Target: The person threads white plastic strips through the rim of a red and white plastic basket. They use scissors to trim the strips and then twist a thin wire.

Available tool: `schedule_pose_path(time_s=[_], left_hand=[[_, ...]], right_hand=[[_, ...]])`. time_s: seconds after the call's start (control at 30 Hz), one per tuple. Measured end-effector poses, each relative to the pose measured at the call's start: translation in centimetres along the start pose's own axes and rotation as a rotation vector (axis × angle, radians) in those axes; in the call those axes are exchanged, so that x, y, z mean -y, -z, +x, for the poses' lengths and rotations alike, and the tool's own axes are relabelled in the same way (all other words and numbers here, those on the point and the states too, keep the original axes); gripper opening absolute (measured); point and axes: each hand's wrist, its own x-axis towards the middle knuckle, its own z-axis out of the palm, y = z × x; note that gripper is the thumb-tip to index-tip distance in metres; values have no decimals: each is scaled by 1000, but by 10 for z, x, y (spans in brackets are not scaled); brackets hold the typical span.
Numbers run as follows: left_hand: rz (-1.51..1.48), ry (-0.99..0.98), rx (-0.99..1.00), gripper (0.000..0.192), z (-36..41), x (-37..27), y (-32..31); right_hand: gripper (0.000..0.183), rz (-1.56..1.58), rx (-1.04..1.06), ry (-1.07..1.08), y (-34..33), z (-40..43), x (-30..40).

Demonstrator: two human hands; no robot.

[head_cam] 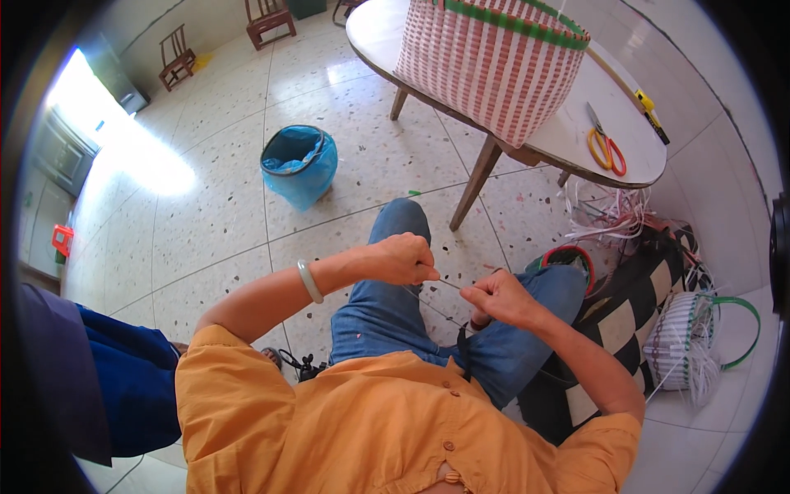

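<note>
My left hand (404, 259), with a pale bangle at its wrist, pinches one end of a short taut stretch of thin dark cord or wire (450, 284) above my knees. My right hand (503, 299) pinches the other end, a little lower and to the right. A thin strand also runs below the hands across the gap between my legs; where it leads cannot be told. On the white oval table (571, 139) ahead stands a pink-and-white woven plastic basket (487, 65) with a green rim. Scissors (605, 139) with yellow and red handles lie to its right.
A blue-lined waste bin (300, 167) stands on the floor. A yellow-and-black tool (651, 114) lies at the table's edge. At right are loose plastic strips (608, 213), a red-rimmed container (580, 253), a checkered seat (626, 315) and a small woven basket (673, 339). A person (123, 376) stands at left.
</note>
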Motion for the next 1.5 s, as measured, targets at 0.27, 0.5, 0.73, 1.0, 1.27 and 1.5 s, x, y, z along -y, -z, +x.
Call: schedule_pose_path(time_s=[0.27,0.5,0.73,1.0,1.27,1.5], left_hand=[[112,-154,-101,31,3,6,-10],[-34,-286,-198,28,12,-2,-16],[4,-173,-100,29,13,-9,-10],[111,-42,-113,30,11,-7,-14],[103,-84,-219,29,6,5,-7],[162,-229,-205,29,20,-19,-11]], right_hand=[[41,16,47,-55,7,4,3],[46,177,84,-61,31,-4,-11],[50,166,123,-154,28,-21,9],[49,132,82,-191,19,-10,-3],[50,105,84,-222,31,-5,-2],[49,183,117,-159,40,-8,3]])
